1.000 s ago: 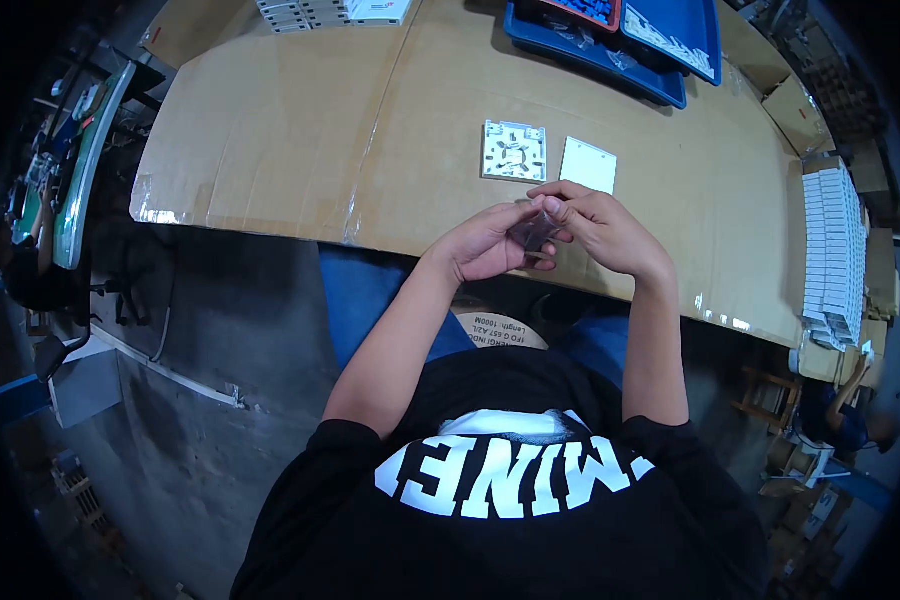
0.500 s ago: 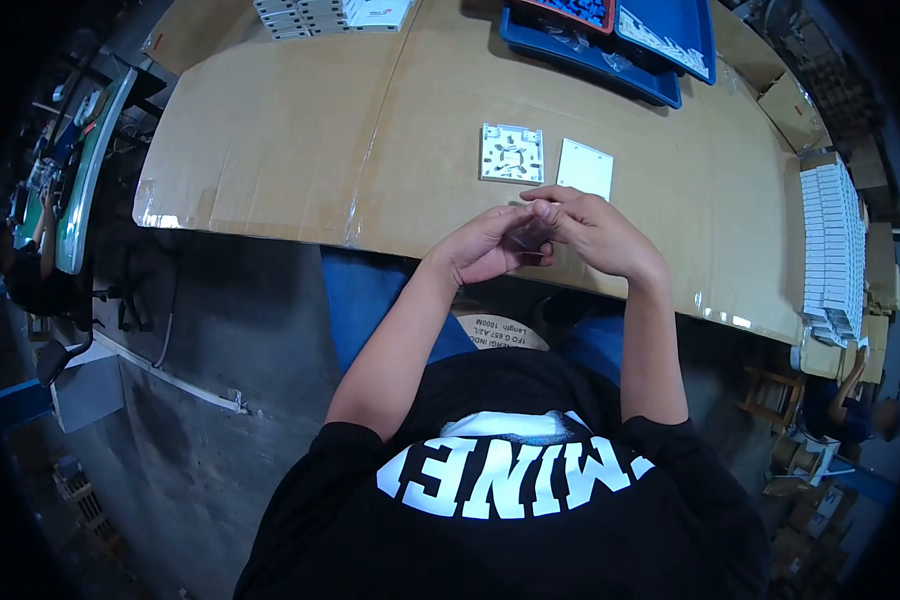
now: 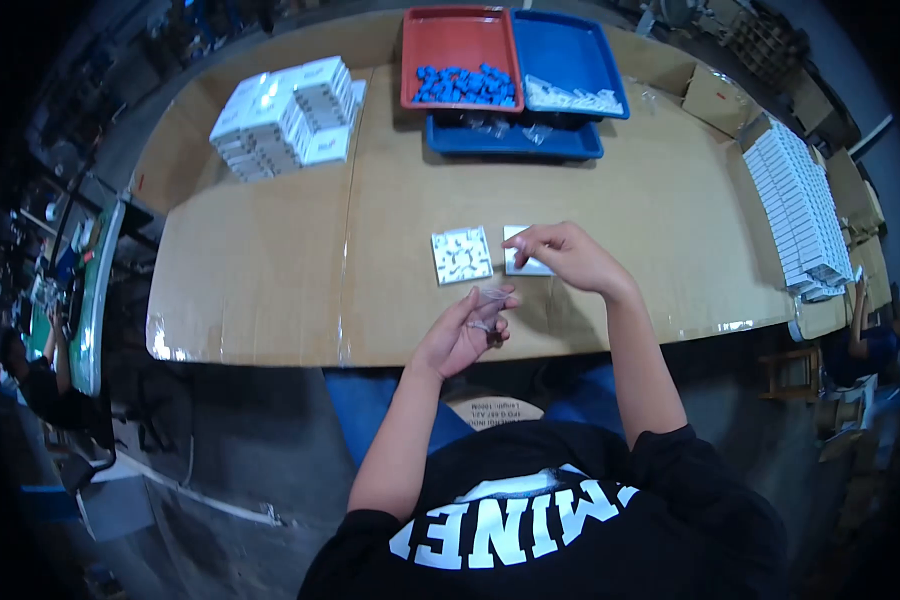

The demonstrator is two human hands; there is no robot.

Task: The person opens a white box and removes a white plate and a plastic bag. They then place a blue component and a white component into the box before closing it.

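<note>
My left hand (image 3: pixel 458 335) is over the table's front edge, its fingers curled round a small clear plastic bag (image 3: pixel 491 297). What the bag contains is too small to tell. My right hand (image 3: pixel 570 258) is higher and to the right, thumb and fingers pinched together; anything between them cannot be made out. It partly covers a flat white square cover (image 3: pixel 516 262) in the view. Left of that cover, an open white square box base (image 3: pixel 462 256) lies on the cardboard, its moulded inside facing up.
Cardboard covers the table (image 3: pixel 260 270). At the back stand a red tray (image 3: pixel 460 35) of small blue parts, a blue tray (image 3: pixel 565 50) with white pieces and a lower blue tray (image 3: pixel 450 138). White boxes are stacked left (image 3: pixel 280 115) and right (image 3: pixel 795 205). Other people sit at both sides.
My hands, together before, are now apart, the right one up and to the right. A clear bag now shows in my left hand. The view has tilted up, showing more of the trays.
</note>
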